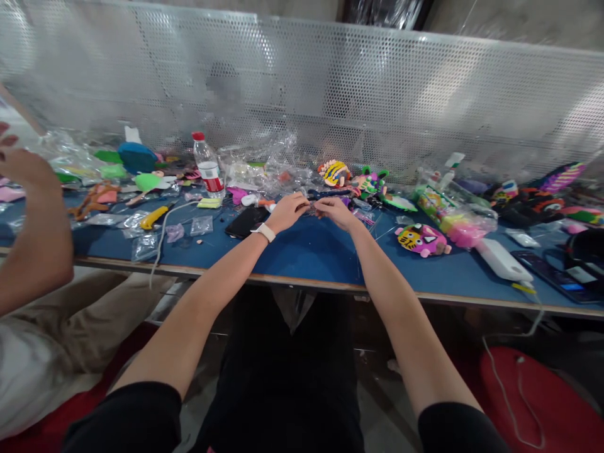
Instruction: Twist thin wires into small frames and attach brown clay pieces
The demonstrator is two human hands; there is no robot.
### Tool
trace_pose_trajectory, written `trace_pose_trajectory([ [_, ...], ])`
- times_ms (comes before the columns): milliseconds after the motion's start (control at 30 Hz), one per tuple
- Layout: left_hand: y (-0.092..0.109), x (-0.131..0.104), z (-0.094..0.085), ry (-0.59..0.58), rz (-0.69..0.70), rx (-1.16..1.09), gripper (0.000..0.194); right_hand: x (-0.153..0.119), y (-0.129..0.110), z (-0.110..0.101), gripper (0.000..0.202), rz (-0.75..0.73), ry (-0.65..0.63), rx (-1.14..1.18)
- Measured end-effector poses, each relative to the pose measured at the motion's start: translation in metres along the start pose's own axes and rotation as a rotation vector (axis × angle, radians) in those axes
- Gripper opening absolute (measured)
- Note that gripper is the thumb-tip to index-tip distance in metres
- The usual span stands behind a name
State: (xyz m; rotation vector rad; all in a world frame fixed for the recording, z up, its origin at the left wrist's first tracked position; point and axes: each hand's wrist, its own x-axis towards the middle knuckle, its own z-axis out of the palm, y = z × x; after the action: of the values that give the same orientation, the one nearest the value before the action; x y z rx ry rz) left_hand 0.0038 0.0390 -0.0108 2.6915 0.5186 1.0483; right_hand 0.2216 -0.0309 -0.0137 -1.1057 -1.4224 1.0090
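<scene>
My left hand (287,212), with a pale band on the wrist, is above the blue tabletop with its fingers bent together. Facing it, my right hand (334,211) has thumb and fingers pinched. The fingertips almost meet, and whatever lies between them is too small to make out. Beside my left wrist is a black phone-like slab (246,222). Beyond the hands sit a yellow-and-blue striped foam figure (335,173) and a green-and-purple foam figure (374,182). Right of my right hand lies a pink-and-yellow foam animal face (423,240).
A water bottle (210,168) with a red cap stands at the back left. Closer in lies a yellow utility knife (155,218). A white power bank (504,260) and a phone (561,277) are at right. A perforated metal panel (302,75) closes the back. A co-worker's arm (40,233) is at left.
</scene>
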Motion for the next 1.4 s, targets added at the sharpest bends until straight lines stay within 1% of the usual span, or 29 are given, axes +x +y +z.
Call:
trace_pose_trajectory([
  [133,0.002,0.001,-0.001,-0.020,0.017,0.033,0.014,-0.004,-0.002,-0.003,0.057,0.021,-0.056,0.019],
  [267,0.003,0.000,0.001,-0.031,0.005,0.012,0.013,-0.006,-0.006,-0.007,0.055,-0.021,-0.107,-0.102],
  [367,0.003,-0.002,0.002,-0.016,-0.007,-0.008,0.012,-0.006,-0.008,-0.009,0.052,-0.073,-0.104,-0.178],
  [500,0.003,-0.002,0.004,-0.015,-0.008,-0.003,0.012,-0.005,-0.008,-0.008,0.046,-0.088,-0.120,-0.254],
  [567,0.002,-0.002,0.005,-0.011,-0.022,-0.017,0.012,-0.003,-0.007,-0.007,0.042,-0.125,-0.101,-0.300],
  [700,0.000,-0.001,0.007,0.039,-0.083,-0.078,0.013,-0.001,-0.007,-0.003,0.037,-0.237,-0.008,-0.375],
  [800,-0.002,-0.001,0.009,0.065,-0.144,-0.141,0.019,-0.001,-0.007,0.001,0.036,-0.297,0.062,-0.422],
  [867,-0.003,-0.001,0.010,0.071,-0.153,-0.159,0.022,-0.001,-0.007,0.003,0.034,-0.325,0.096,-0.462],
  [967,-0.004,-0.001,0.010,0.073,-0.133,-0.117,0.021,-0.001,-0.007,0.003,0.030,-0.350,0.081,-0.501],
  [1133,-0.005,-0.002,0.009,0.025,-0.097,-0.045,0.015,-0.004,-0.009,-0.001,0.026,-0.353,0.031,-0.529],
  [1233,-0.005,-0.002,0.008,0.007,-0.086,-0.028,0.017,-0.005,-0.011,-0.001,0.023,-0.364,0.027,-0.573],
  [1400,-0.006,-0.003,0.009,0.026,-0.102,-0.036,0.019,-0.006,-0.012,0.001,0.015,-0.425,0.034,-0.666],
])
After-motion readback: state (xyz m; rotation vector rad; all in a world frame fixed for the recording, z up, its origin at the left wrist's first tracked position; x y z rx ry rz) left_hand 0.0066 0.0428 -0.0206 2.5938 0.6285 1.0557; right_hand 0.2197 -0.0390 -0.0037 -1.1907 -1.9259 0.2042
